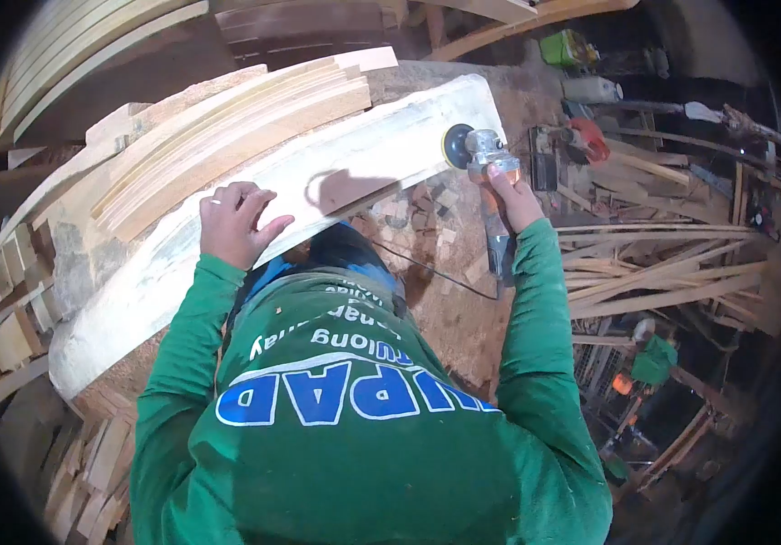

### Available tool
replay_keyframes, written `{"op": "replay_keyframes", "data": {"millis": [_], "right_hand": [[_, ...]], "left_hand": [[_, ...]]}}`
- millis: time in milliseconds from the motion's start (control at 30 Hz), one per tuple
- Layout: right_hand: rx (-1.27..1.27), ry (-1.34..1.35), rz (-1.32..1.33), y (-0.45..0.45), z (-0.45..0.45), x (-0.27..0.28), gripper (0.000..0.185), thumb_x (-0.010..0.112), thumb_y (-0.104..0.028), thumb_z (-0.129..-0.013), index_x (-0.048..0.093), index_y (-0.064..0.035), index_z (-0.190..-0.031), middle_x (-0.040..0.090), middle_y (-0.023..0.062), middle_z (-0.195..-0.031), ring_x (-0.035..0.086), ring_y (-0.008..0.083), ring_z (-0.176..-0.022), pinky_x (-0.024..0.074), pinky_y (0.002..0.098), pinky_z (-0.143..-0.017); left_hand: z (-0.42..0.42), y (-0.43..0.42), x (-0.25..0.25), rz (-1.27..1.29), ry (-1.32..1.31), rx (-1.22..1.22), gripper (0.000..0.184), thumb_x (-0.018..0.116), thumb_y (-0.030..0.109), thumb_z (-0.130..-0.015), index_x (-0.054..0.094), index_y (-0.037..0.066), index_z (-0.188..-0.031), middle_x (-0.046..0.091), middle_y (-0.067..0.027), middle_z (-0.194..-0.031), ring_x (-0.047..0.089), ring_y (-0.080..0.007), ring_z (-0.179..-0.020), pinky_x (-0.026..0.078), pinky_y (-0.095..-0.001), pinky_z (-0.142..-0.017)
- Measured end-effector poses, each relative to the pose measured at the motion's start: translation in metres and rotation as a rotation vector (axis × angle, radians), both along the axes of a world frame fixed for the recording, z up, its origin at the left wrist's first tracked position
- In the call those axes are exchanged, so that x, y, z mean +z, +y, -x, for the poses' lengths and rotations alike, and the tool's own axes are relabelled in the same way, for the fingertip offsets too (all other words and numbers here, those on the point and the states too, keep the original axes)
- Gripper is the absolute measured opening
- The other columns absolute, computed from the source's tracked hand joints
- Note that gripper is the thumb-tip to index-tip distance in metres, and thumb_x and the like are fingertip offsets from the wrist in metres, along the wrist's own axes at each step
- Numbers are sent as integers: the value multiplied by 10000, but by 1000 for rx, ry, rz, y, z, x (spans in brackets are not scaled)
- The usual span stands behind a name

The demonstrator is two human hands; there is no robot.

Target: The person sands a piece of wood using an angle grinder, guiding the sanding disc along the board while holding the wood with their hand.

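My right hand (516, 193) is wrapped round an angle grinder (490, 163) fitted with a round black pad (459, 146). The pad stands on edge by the right end of a long pale board (363, 150); whether it touches the wood I cannot tell. A dark cord (436, 271) trails from the tool's lower end towards my body. Over the board's near edge, left of its middle, is my left hand (236, 222), its fingers partly bent and thumb apart, holding nothing. It seems to rest on the board.
A stack of thin wood strips (245, 136) lies beyond the board. Wood offcuts (427, 213) and sawdust cover the ground on the near side. Long strips (663, 263) are heaped at right, near a red tool (588, 141) and a green container (568, 49).
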State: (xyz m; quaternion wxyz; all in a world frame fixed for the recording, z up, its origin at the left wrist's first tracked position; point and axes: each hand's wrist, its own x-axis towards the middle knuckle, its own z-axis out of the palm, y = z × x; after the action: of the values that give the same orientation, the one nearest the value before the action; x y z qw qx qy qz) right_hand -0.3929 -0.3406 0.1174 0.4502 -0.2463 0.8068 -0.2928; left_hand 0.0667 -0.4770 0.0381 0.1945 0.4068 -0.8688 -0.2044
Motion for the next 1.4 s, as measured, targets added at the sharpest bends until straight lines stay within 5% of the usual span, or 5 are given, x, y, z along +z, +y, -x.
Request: {"op": "replay_keyframes", "data": {"millis": [233, 500, 867, 1167, 1400], "right_hand": [[247, -34, -147, -31, -60, 20, 670, 722, -589, -1002, 694, -14, -1345, 734, 60, -1134, 655, 164, -1006, 527, 333, -943], [497, -36, -126, -50, -203, 13, 617, 757, -498, -996, 690, 4, -1349, 754, 88, -1149, 664, 165, -1057, 525, 338, -982], [762, -105, -34, -66, -371, 22, 587, 776, -452, -995, 677, 9, -1344, 762, 107, -1166, 694, 189, -1078, 532, 354, -998], [991, 12, -88, -63, -467, 10, 875, 771, -652, -899, 648, 108, -1313, 751, 300, -1188, 735, 394, -1158, 540, 450, -1041], [934, 95, -187, -75, -474, 28, 887, 784, -671, -877, 651, 86, -1320, 758, 287, -1177, 741, 387, -1140, 547, 435, -1026]], "left_hand": [[-36, 30, -7, -53, 23, -36, 274, 732, 275, -998, 764, 167, -1248, 721, -30, -1320, 652, -243, -1249, 458, -468, -986], [-173, 93, -7, -90, -430, 228, 538, 558, 377, -1079, 550, 207, -1589, 452, -36, -1712, 347, -296, -1614, 141, -604, -1299], [-322, 117, -12, 25, -235, 801, 626, 472, 432, -1114, 445, 121, -1655, 392, -131, -1740, 332, -346, -1618, 205, -575, -1278], [-333, 126, 0, 45, -111, 717, 586, 529, 387, -1109, 495, 111, -1624, 464, -142, -1695, 390, -339, -1591, 280, -540, -1254], [-312, 108, -11, 1, 50, 493, 492, 669, 261, -1027, 628, 102, -1490, 541, -116, -1636, 527, -328, -1493, 373, -495, -1200]]}}
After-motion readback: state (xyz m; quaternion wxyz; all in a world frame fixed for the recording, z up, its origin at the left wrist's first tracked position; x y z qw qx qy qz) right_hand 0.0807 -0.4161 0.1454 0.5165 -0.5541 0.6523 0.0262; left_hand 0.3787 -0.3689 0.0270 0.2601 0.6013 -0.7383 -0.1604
